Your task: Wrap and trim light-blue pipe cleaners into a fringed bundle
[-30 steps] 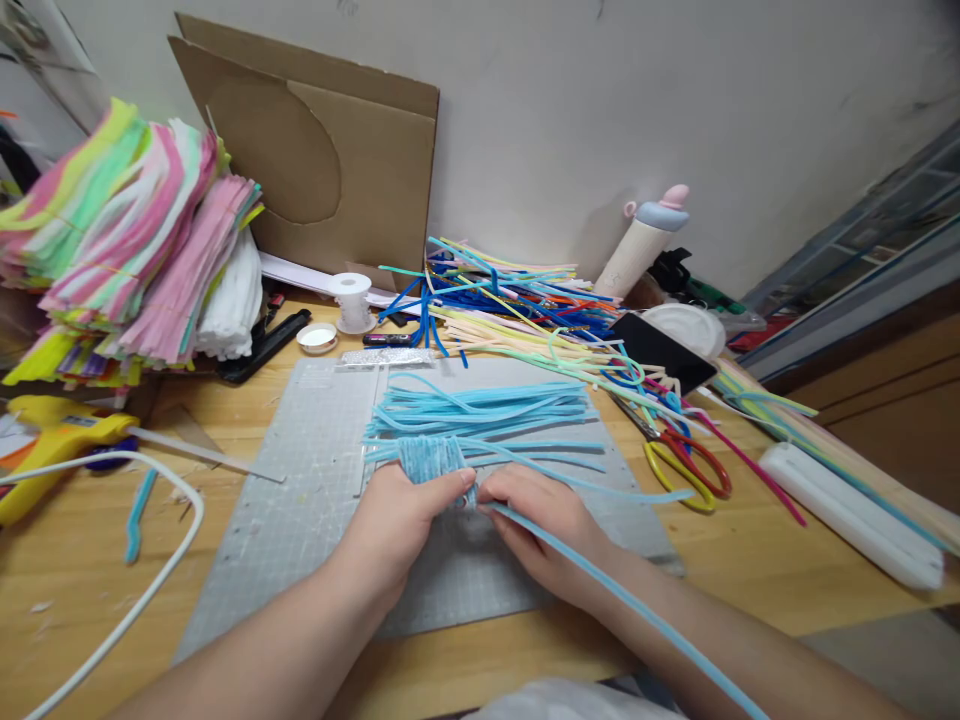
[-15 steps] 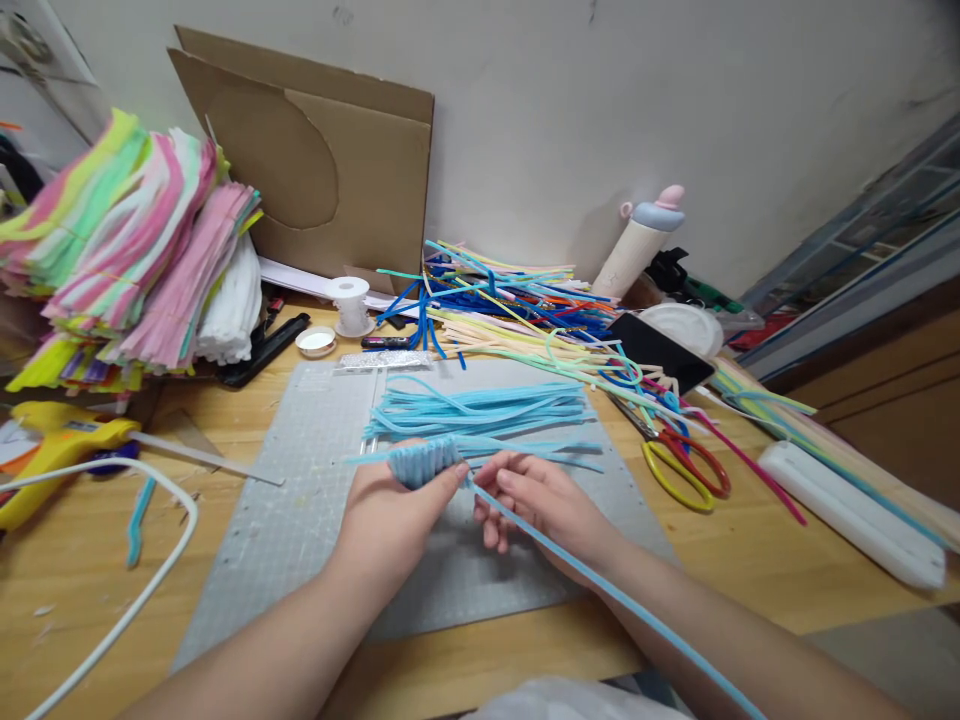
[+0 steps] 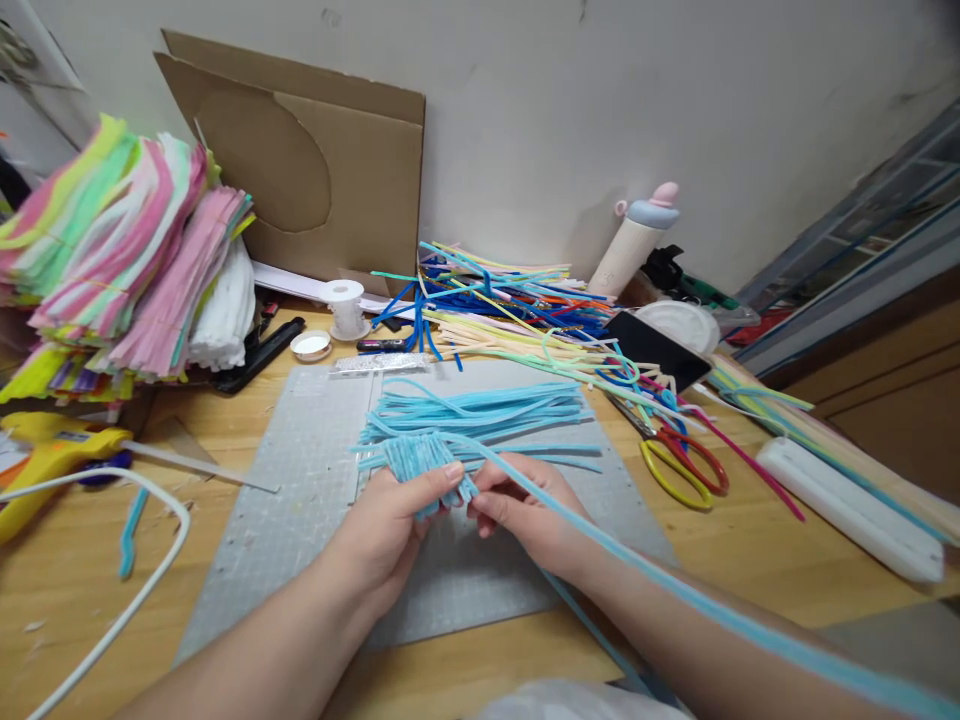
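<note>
My left hand (image 3: 390,515) is closed around a piece of light blue pipe cleaners (image 3: 421,458) lined up side by side, its thumb pressing on the front. At the right edge of that piece, my right hand (image 3: 529,505) has thumb and fingertips pinched together on a blue pipe cleaner; the exact grip is partly hidden. One long blue strand (image 3: 645,560) runs from the piece over my right forearm, and another (image 3: 592,630) passes beneath the wrist. Just behind my hands, a pile of loose blue pipe cleaners (image 3: 480,408) lies on the grey cutting mat (image 3: 277,520).
Scissors (image 3: 679,470) and a white power strip (image 3: 851,510) lie at the right. A yellow glue gun (image 3: 56,455) with a white cable is at the left, near bundled pipe cleaners (image 3: 120,250). At the back are a spool (image 3: 346,310), cardboard (image 3: 367,190) and a bottle (image 3: 634,240).
The blue piece has been turned so its broad side shows. The right fingers have closed in at its edge, and a strand now lies over the right forearm with another below it.
</note>
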A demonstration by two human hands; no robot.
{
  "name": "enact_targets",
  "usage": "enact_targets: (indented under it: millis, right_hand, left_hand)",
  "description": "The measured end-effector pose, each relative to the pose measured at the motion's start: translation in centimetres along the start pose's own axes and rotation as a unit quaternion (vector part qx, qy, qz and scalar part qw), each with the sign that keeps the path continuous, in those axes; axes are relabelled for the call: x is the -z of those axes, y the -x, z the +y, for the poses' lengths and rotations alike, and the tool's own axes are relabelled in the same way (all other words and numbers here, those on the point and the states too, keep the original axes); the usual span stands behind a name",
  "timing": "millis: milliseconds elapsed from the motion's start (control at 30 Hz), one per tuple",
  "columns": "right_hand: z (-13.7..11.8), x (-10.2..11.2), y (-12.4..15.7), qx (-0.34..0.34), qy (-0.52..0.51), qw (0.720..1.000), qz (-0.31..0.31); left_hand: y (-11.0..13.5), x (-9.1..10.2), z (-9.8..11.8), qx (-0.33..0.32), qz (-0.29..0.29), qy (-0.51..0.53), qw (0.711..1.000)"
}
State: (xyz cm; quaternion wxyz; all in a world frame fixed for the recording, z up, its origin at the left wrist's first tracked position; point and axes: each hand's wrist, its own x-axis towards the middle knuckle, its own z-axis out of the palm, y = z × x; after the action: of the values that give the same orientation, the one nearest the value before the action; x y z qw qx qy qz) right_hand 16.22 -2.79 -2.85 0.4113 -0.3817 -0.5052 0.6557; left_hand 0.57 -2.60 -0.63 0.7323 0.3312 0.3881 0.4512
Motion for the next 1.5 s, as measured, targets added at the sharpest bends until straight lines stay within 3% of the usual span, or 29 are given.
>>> enact_targets:
  millis: [67, 233, 400, 533, 700, 767, 833, 900, 967, 1033, 1133, 1233, 1333, 1400, 1433, 1500]
  right_hand:
    - [-0.1, -0.1, 0.1, 0.007, 0.017, 1.0, -0.002]
    - [-0.6, -0.3, 0.7, -0.057, -0.028, 0.998, -0.008]
    - [-1.5, 0.0, 0.6, -0.055, 0.002, 0.998, -0.022]
    - [-2.4, 0.8, 0.4, -0.004, 0.036, 0.999, 0.024]
    - [-3.4, 3.0, 0.5, 0.112, 0.24, 0.961, 0.072]
    - [-3.4, 3.9, 0.5, 0.142, 0.33, 0.931, 0.056]
    - [-3.1, 4.4, 0.5, 0.173, 0.408, 0.896, 0.017]
    - [-2.6, 4.5, 0.6, 0.203, 0.476, 0.855, -0.04]
    - [-2.0, 4.4, 0.7, 0.221, 0.531, 0.813, -0.091]
    - [-1.4, 4.1, 0.9, 0.23, 0.565, 0.784, -0.118]
    - [-0.7, 3.8, 1.3, 0.234, 0.581, 0.769, -0.131]
    - [-0.9, 3.9, 1.9, 0.235, 0.584, 0.765, -0.138]
    - [-2.1, 5.3, 2.4, 0.227, 0.577, 0.781, -0.073]
    - [-3.1, 7.4, 2.8, 0.188, 0.581, 0.79, 0.049]
    - [-3.6, 8.8, 3.1, 0.149, 0.592, 0.782, 0.124]
    - [-4.3, 12.1, 3.8, 0.054, 0.636, 0.737, 0.223]
  left_hand:
    - [0.1, 0.1, 0.1, 0.003, -0.012, 0.002, 1.0]
    - [0.2, 0.0, 0.1, -0.018, -0.031, -0.037, 0.999]
    - [0.6, -0.3, 0.1, -0.011, -0.053, -0.072, 0.996]
    - [0.6, 0.0, 0.6, 0.001, -0.032, -0.13, 0.991]
    - [0.0, 1.3, 1.5, -0.088, 0.038, -0.164, 0.982]
    - [-0.2, 1.7, 1.8, -0.16, 0.086, -0.225, 0.957]
    - [-0.1, 1.7, 2.0, -0.246, 0.129, -0.331, 0.902]
    - [0.1, 1.3, 1.9, -0.288, 0.101, -0.435, 0.847]
    - [0.3, 0.9, 1.5, -0.271, 0.024, -0.504, 0.82]
    - [0.4, 0.5, 0.8, -0.218, -0.038, -0.542, 0.811]
    - [0.5, 0.2, -0.5, -0.151, -0.065, -0.587, 0.793]
    - [0.6, 0.0, -1.4, -0.148, -0.071, -0.624, 0.764]
    - [0.9, -0.4, -1.6, -0.162, -0.078, -0.656, 0.733]
    - [1.1, -0.5, -1.7, -0.166, -0.077, -0.675, 0.715]
    - [1.1, -0.6, -1.6, -0.169, -0.075, -0.683, 0.707]
    - [1.2, -0.7, -1.6, -0.173, -0.077, -0.696, 0.692]
